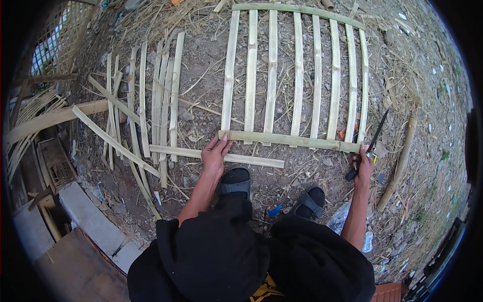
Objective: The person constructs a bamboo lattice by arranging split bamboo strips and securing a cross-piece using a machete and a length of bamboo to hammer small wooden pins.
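A row of several upright bamboo slats (271, 70) lies on the ground ahead, spanned at the far end by a bamboo crosspiece (297, 8). Across their near ends rests another bamboo crosspiece (287, 139). My left hand (214, 155) pinches its left end between thumb and fingers. At its right end, my right hand (363, 168) touches the tip with the thumb or fingers while closed around a knife (378, 132). The dark blade points up and away to the right, and the black handle shows below my fingers.
Loose bamboo strips (158, 95) lie to the left, and a single strip (254, 160) lies before my feet. A bamboo pole (400, 158) is at the right. Boards and a concrete slab (90, 214) fill the lower left. Shavings and litter cover the dirt.
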